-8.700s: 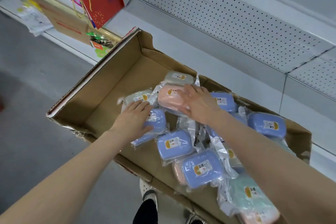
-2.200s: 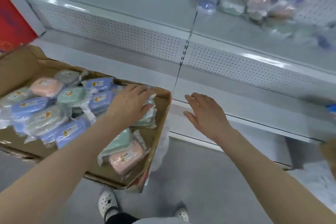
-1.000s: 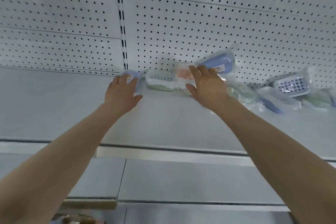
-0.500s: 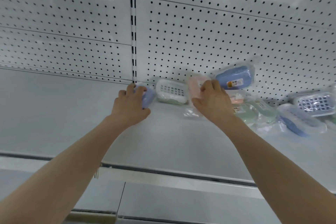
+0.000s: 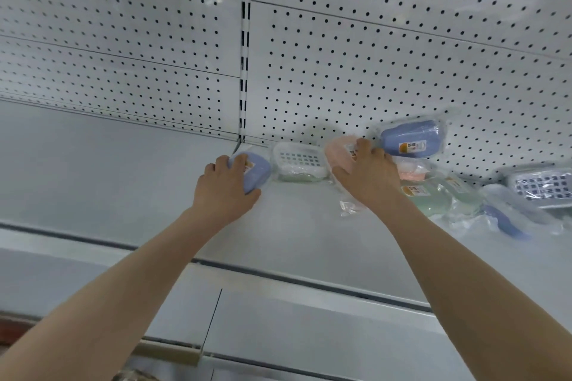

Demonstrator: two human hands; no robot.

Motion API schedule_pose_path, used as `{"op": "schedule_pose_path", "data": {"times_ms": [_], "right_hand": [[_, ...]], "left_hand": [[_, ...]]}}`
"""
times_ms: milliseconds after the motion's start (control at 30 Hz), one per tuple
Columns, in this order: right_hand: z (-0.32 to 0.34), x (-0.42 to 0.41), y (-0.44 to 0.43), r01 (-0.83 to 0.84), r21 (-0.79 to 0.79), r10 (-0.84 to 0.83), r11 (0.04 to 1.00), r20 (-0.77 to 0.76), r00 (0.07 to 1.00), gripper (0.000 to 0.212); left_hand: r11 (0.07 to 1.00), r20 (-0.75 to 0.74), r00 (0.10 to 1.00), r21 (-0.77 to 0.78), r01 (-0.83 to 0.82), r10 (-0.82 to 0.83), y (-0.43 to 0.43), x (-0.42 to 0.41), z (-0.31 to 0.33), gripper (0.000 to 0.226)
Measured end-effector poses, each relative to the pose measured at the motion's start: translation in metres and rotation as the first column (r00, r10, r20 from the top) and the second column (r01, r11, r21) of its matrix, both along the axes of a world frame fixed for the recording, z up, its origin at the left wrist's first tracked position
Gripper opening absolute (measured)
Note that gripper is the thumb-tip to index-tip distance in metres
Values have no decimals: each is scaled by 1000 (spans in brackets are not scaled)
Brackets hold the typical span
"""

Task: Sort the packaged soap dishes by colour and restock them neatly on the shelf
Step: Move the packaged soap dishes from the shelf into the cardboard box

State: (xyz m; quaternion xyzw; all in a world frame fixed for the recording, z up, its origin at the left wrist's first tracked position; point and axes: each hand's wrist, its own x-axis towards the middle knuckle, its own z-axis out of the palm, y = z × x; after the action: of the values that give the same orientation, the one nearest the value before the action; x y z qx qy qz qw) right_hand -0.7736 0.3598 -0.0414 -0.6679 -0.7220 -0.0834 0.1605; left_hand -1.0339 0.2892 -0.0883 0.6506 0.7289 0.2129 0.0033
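Observation:
On the white shelf, my left hand grips a blue packaged soap dish near the upright slot. My right hand holds a pink packaged soap dish standing on edge. Between the two lies a green dish with a white grille lid. Another blue dish leans on the pegboard just right of my right hand, above a second pink one. A green packaged dish lies beside my right wrist.
White pegboard backs the shelf. More wrapped dishes lie in a loose heap at the far right, among them a grille-lidded one and a blue one. A lower shelf edge runs below my arms.
Both hands left the carton and reached up onto the shelf. In the last half second the left hand closed round the blue dish and the right hand settled on the pink one.

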Motion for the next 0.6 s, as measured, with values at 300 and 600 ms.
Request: {"op": "schedule_pose_path", "data": {"times_ms": [300,600], "right_hand": [[6,14,-78,-232,283,235,931,22,972,69],[-23,29,-215,-353,265,380,897,-57,923,74]], "left_hand": [[977,-28,998,207,-42,49,-105,18,18,62],[976,55,996,202,-84,74,-255,60,-2,59]]}}
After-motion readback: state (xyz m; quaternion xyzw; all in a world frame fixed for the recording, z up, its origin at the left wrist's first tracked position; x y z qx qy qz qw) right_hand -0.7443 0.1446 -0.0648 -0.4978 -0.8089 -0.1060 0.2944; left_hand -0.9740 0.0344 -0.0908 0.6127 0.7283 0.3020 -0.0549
